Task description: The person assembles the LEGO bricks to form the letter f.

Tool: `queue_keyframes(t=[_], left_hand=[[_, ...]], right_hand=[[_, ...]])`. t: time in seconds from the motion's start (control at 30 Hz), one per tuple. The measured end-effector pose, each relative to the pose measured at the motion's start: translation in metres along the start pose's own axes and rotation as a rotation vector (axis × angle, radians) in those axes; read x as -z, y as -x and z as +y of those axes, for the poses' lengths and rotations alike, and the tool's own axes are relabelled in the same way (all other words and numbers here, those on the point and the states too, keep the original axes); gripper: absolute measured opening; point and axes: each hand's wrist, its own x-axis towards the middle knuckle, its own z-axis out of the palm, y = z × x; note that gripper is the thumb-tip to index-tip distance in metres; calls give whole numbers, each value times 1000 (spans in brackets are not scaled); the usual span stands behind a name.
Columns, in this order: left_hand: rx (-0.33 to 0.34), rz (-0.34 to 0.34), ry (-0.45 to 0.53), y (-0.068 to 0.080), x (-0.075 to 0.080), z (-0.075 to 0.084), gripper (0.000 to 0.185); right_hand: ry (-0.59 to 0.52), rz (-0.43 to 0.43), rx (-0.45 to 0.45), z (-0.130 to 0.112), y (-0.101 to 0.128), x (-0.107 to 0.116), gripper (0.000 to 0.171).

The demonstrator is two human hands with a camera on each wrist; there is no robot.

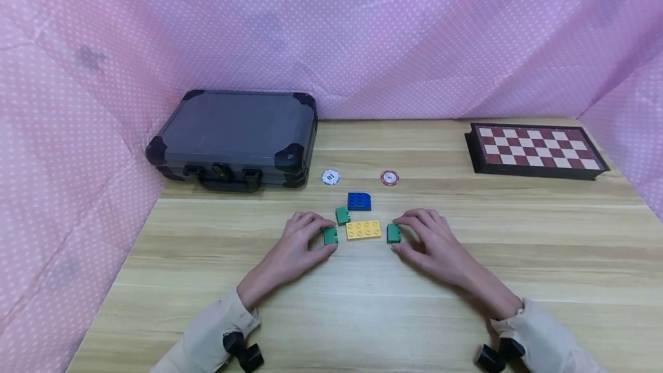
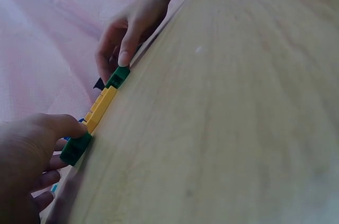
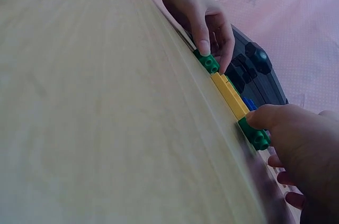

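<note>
My left hand (image 1: 300,242) pinches a green toy building brick (image 1: 330,236) between thumb and index finger, to the left of the yellow brick. On the other side, my right hand (image 1: 432,244) pinches a second green brick (image 1: 393,233) the same way. Both green bricks lie on their sides, studs toward the right in the head view. Between them a long yellow brick (image 1: 363,229) lies flat, studs up, with small gaps at either end. A third green brick (image 1: 342,216) sits just behind its left end, and a blue brick (image 1: 359,201) stands behind that.
Two poker chips, one white (image 1: 330,177) and one red (image 1: 390,178), lie beyond the bricks. A grey case (image 1: 238,125) with black corners stands at the back left. A checkered game board (image 1: 538,147) sits at the back right. Pink dotted cloth (image 1: 362,39) hangs behind the wooden table (image 1: 357,315).
</note>
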Motion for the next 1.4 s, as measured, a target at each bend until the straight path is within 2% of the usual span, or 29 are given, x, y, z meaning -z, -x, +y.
queue_keyframes(t=[0.4,0.8,1.07,1.4], left_hand=[[-36,-3,-11,1,0,0,39],[-17,8,53,1,-1,3,35],[19,-6,111,3,-2,4,36],[10,-23,163,6,-4,8,36]], right_hand=[[-5,3,1,1,1,-1,39],[-11,-5,1,2,-3,0,38],[-10,-4,3,2,-3,0,38],[-8,-12,-1,2,-2,2,38]])
